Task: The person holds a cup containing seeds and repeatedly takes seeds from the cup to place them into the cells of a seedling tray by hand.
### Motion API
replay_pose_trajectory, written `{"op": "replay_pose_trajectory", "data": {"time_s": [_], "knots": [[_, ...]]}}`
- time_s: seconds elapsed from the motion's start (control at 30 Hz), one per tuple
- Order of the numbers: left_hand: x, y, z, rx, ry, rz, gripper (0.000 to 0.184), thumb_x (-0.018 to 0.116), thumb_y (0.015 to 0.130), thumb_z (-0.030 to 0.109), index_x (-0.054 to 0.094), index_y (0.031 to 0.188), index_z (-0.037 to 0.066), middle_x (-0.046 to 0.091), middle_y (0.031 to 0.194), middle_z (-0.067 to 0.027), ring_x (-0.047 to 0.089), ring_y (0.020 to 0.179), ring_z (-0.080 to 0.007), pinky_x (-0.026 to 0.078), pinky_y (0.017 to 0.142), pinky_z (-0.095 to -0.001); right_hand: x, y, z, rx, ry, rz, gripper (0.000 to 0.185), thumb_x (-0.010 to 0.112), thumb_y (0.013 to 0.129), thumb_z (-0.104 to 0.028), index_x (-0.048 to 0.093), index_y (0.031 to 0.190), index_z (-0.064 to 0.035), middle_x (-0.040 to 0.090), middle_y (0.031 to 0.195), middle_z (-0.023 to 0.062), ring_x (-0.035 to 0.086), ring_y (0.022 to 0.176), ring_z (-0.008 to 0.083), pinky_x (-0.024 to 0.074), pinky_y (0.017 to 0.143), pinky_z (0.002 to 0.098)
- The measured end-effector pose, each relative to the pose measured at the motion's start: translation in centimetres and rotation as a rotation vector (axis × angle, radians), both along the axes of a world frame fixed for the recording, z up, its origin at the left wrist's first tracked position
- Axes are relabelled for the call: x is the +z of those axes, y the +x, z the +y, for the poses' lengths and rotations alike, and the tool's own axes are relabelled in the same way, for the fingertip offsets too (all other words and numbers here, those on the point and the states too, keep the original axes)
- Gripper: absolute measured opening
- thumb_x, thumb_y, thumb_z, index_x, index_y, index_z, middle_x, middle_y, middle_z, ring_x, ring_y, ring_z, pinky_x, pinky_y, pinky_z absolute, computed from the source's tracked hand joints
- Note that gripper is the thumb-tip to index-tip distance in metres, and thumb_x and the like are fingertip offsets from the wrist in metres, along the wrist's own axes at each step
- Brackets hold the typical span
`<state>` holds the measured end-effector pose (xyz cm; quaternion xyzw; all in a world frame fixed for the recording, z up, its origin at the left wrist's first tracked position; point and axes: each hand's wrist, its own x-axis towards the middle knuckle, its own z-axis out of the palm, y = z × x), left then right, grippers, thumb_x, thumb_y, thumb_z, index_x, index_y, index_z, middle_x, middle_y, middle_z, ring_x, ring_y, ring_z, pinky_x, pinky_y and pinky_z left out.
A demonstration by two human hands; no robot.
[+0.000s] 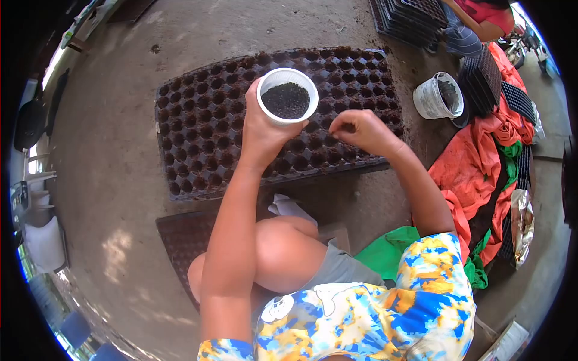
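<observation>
Right hand (pixel 360 130) hangs over the right part of the wide black plastic cell tray (pixel 198 192), fingers curled to a narrow pinch; can't tell if we hold anything between them. Left hand (pixel 263 133) wraps the round white plastic cup (pixel 285 73), mouth up, small dark grains (pixel 286 101) inside. Key relation: cup sits left of our right hand and slightly farther from our body, apart from its fingertips, with open air between. Cup is also above the tray, not down on it. Tray lies on the grey concrete floor (pixel 114 150), long axis roughly left-right across our front, brown soil around its cells.
</observation>
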<state>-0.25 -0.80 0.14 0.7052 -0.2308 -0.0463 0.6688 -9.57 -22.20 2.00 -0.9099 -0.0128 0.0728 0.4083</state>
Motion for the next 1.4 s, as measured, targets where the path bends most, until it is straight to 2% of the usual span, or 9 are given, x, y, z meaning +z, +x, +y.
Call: {"op": "replay_pose_trajectory", "data": {"time_s": [0.07,0.37,0.67,0.77,0.87,0.97,1.0,1.2,1.4], "knots": [[0.1,-0.1,0.0,0.007,0.034,-0.022,0.096,0.089,0.058,0.011,0.035,0.137,0.005,0.057,0.123,-0.0118,0.058,0.113,-0.0228,0.046,0.097,-0.0348,-1.5,-1.0,0.3,0.024,-0.072,0.01,0.013,0.069,0.08,-0.001,0.07,0.093,-0.0024,0.069,0.088,0.0118,0.069,0.08,0.0228,0.0539,0.071,0.0311],[0.5,-0.1,-0.6,0.003,0.004,-0.06,0.091,0.088,0.06,0.012,0.037,0.134,0.004,0.057,0.122,-0.0125,0.058,0.112,-0.024,0.046,0.096,-0.0357,-1.7,-1.5,0.3,0.044,-0.158,-0.066,0.014,0.069,0.08,-0.001,0.071,0.094,-0.0021,0.068,0.087,0.0124,0.068,0.079,0.0266,0.055,0.072,0.0323],[0.1,0.0,-0.6,0.016,0.013,-0.086,0.091,0.088,0.06,0.012,0.037,0.134,0.004,0.057,0.122,-0.0122,0.058,0.112,-0.0237,0.046,0.096,-0.0356,-0.6,-2.2,0.8,-0.04,0.02,0.119,0.015,0.071,0.08,-0.003,0.071,0.095,-0.0012,0.07,0.088,0.0099,0.069,0.08,0.017,0.0539,0.071,0.0287],[0.8,-0.2,-0.5,-0.004,0.035,-0.061,0.092,0.088,0.061,0.011,0.035,0.136,0.003,0.056,0.123,-0.0119,0.056,0.114,-0.0216,0.045,0.099,-0.0342,-1.0,-2.9,0.9,0.034,0.024,0.138,0.015,0.072,0.081,-0.004,0.071,0.096,-0.0013,0.07,0.086,0.0099,0.068,0.079,0.0169,0.0535,0.07,0.0286],[0.8,-0.2,-0.5,-0.011,0.053,-0.078,0.093,0.089,0.062,0.01,0.034,0.137,0.002,0.055,0.124,-0.0118,0.055,0.116,-0.0208,0.044,0.1,-0.0335,-0.6,-2.6,0.4,-0.076,0.038,0.147,0.014,0.07,0.081,-0.003,0.07,0.095,-0.0011,0.07,0.086,0.0098,0.068,0.077,0.017,0.0531,0.07,0.0289],[0.6,-0.2,-0.5,-0.016,0.033,-0.076,0.093,0.089,0.062,0.01,0.034,0.136,0.002,0.055,0.124,-0.0117,0.055,0.116,-0.0206,0.044,0.1,-0.0335,-0.4,-1.6,-0.1,-0.053,-0.091,0.008,0.012,0.069,0.08,-0.002,0.069,0.093,-0.0012,0.069,0.087,0.0103,0.068,0.076,0.0182,0.0529,0.069,0.0294],[0.5,-0.2,-0.5,-0.018,0.022,-0.068,0.093,0.089,0.062,0.01,0.034,0.136,0.002,0.055,0.124,-0.0117,0.055,0.116,-0.0206,0.044,0.1,-0.0335,-0.7,-1.6,-0.2,-0.014,-0.143,-0.076,0.012,0.068,0.079,0.0,0.067,0.09,-0.0019,0.067,0.086,0.0108,0.067,0.076,0.022,0.0531,0.068,0.0309],[0.3,0.0,-0.6,0.009,0.018,-0.074,0.091,0.088,0.06,0.013,0.037,0.134,0.004,0.056,0.122,-0.0118,0.058,0.111,-0.0226,0.046,0.096,-0.0346,-1.8,-0.9,0.5,0.163,-0.411,-0.167,0.007,0.065,0.078,-0.005,0.062,0.085,-0.0059,0.061,0.081,0.0103,0.064,0.078,0.0299,0.0521,0.066,0.0395],[0.3,0.0,-0.6,0.018,0.025,-0.1,0.091,0.088,0.06,0.013,0.037,0.134,0.005,0.056,0.122,-0.012,0.058,0.111,-0.0231,0.046,0.096,-0.0348,-2.9,-0.4,1.1,0.266,-0.549,-0.222,0.006,0.064,0.079,-0.011,0.06,0.08,-0.0058,0.058,0.078,0.0094,0.062,0.078,0.0285,0.0521,0.07,0.04]]}}
